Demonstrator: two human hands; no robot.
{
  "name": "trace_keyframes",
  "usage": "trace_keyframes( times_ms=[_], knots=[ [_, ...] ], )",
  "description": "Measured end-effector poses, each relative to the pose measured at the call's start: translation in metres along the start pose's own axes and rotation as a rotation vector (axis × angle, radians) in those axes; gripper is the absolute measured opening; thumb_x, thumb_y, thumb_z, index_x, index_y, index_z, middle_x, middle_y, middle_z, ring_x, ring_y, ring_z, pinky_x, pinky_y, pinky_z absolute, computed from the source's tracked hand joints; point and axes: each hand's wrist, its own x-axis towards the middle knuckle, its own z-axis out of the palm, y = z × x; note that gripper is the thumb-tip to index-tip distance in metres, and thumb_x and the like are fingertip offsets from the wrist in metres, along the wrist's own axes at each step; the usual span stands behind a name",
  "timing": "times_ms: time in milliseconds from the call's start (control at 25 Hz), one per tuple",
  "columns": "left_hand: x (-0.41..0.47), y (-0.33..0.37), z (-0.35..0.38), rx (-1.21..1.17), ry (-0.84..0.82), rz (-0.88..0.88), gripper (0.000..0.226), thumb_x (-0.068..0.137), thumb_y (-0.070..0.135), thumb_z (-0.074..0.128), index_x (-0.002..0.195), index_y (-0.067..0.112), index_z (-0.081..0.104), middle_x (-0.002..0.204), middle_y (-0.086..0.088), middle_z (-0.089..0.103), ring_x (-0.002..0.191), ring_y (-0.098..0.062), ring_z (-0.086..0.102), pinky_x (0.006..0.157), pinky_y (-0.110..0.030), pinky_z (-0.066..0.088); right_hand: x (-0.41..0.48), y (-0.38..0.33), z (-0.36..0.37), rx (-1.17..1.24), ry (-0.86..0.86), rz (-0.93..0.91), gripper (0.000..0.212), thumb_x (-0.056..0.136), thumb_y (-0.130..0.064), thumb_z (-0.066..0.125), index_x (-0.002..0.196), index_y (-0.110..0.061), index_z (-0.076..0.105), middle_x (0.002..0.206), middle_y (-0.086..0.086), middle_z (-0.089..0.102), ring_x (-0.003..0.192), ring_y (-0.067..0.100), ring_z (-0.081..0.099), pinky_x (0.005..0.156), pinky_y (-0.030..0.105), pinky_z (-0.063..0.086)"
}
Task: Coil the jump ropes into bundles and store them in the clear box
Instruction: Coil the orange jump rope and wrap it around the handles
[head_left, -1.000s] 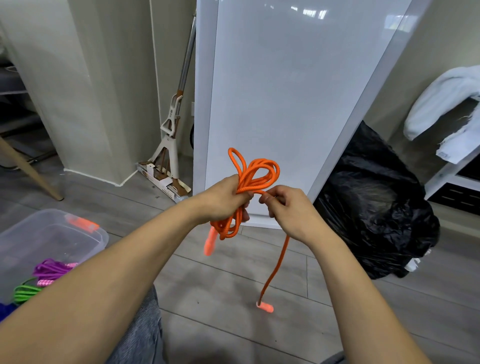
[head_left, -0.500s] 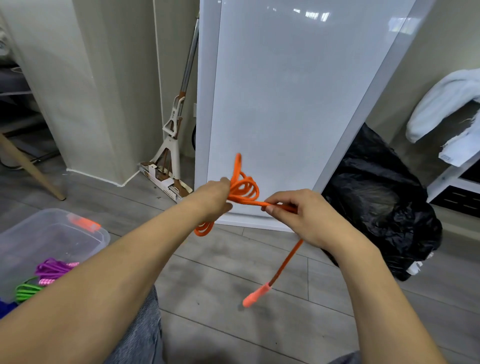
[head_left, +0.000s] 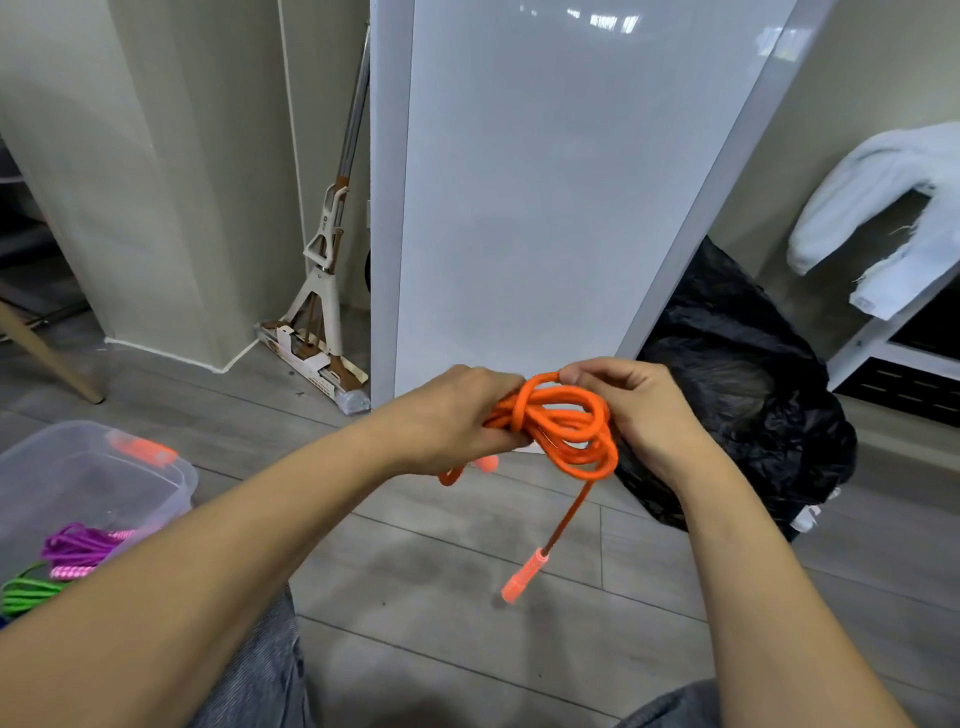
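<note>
Orange jump rope (head_left: 558, 426): a coiled bundle, held in the air at frame centre between both hands.

Left hand (head_left: 452, 415): at 9 o'clock of the bundle. Its fingers are curled tight round the gathered strands, and the coils emerge from the grip toward 3 o'clock.

Right hand (head_left: 639, 410): at 3 o'clock of the bundle. Thumb and forefinger pinch the topmost loop at the bundle's 12 o'clock. The other fingers are curled behind the coils and partly hidden.

One loose end drops from the bundle toward 6 o'clock and ends in an orange handle (head_left: 524, 577) that hangs free. The tip of a second handle (head_left: 485, 464) shows just under the left hand.

Clear box (head_left: 93, 467): on the floor at 8 o'clock of the frame, well apart from the hands. It holds a purple rope (head_left: 78, 543) and a green rope (head_left: 26, 592).

Black bag (head_left: 737, 405): on the floor at 3 o'clock, behind the right hand.
</note>
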Motion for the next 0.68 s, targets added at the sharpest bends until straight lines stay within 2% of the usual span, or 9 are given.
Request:
trace_keyframes(
  times_ms=[40,80,160,200,280,440,480,560,680],
  knots=[
    [-0.002,0.004,-0.003,-0.102,0.05,-0.027,0.017,0.088,0.031,0.07,0.093,0.027,0.055,0.072,0.008,0.058,0.063,-0.006,0.051,0.061,-0.019,0.038,0.001,0.005,-0.001,0.069,-0.04,0.077,0.012,0.089,-0.006,0.069,0.092,-0.01,0.08,0.09,0.013,0.077,0.086,0.026,0.071,0.082,0.043,0.057],
    [-0.003,0.008,-0.004,-0.213,0.076,-0.065,0.02,0.088,0.028,0.07,0.097,0.027,0.051,0.071,0.008,0.057,0.061,-0.007,0.049,0.06,-0.019,0.04,0.001,0.009,-0.001,0.103,-0.078,0.137,0.016,0.091,-0.005,0.066,0.089,-0.011,0.081,0.083,0.012,0.076,0.081,0.028,0.068,0.078,0.042,0.055],
    [-0.004,0.013,-0.005,-0.489,0.078,-0.164,0.022,0.09,0.019,0.063,0.106,0.023,0.048,0.07,0.002,0.054,0.059,-0.012,0.045,0.06,-0.026,0.042,0.002,0.011,0.003,0.118,-0.126,0.209,0.018,0.094,-0.011,0.064,0.084,-0.011,0.078,0.058,0.004,0.057,0.058,0.018,0.046,0.056,0.029,0.04],
    [-0.003,0.013,-0.007,-0.636,0.078,-0.206,0.022,0.09,0.016,0.058,0.109,0.02,0.047,0.072,-0.001,0.053,0.06,-0.016,0.044,0.059,-0.031,0.042,0.003,0.012,0.005,0.136,-0.146,0.226,0.018,0.096,-0.015,0.062,0.089,-0.006,0.076,0.054,0.001,0.047,0.052,0.014,0.032,0.051,0.025,0.03],
    [0.0,0.008,-0.008,-0.812,0.087,-0.241,0.02,0.094,0.012,0.052,0.113,0.014,0.048,0.079,-0.008,0.055,0.064,-0.02,0.049,0.062,-0.036,0.047,0.005,0.013,0.007,0.174,-0.17,0.267,0.024,0.101,-0.014,0.055,0.103,0.002,0.072,0.057,0.001,0.044,0.048,0.011,0.021,0.047,0.024,0.022],
    [0.007,-0.008,-0.003,-0.878,0.261,-0.255,0.018,0.1,0.011,0.054,0.117,0.007,0.049,0.087,-0.006,0.068,0.075,-0.02,0.064,0.074,-0.039,0.056,0.0,0.014,0.019,0.192,-0.245,0.375,0.026,0.102,-0.023,0.055,0.108,-0.008,0.075,0.066,0.002,0.051,0.042,0.009,0.02,0.051,0.026,0.015],
    [0.009,-0.013,-0.001,-0.832,0.332,-0.273,0.018,0.1,0.012,0.054,0.116,0.007,0.048,0.088,-0.006,0.069,0.074,-0.021,0.064,0.07,-0.038,0.055,-0.002,0.014,0.025,0.187,-0.305,0.384,0.028,0.103,-0.023,0.053,0.112,-0.008,0.074,0.067,0.002,0.051,0.042,0.009,0.02,0.051,0.027,0.014],
    [0.01,-0.024,-0.001,-0.515,0.389,-0.291,0.015,0.099,0.02,0.056,0.111,0.017,0.048,0.087,-0.004,0.069,0.072,-0.023,0.065,0.065,-0.035,0.053,-0.008,0.009,0.036,0.087,-0.413,0.363,0.03,0.105,-0.024,0.05,0.116,-0.009,0.073,0.069,0.003,0.052,0.044,0.01,0.023,0.052,0.028,0.015],
    [0.004,-0.04,-0.005,0.058,0.223,-0.267,0.016,0.095,0.029,0.063,0.109,0.03,0.056,0.085,0.004,0.064,0.08,-0.024,0.06,0.064,-0.032,0.045,-0.011,-0.004,0.042,-0.225,-0.435,0.265,0.026,0.104,-0.021,0.051,0.112,-0.012,0.074,0.07,0.002,0.055,0.045,0.01,0.034,0.049,0.023,0.028]
  ],
)
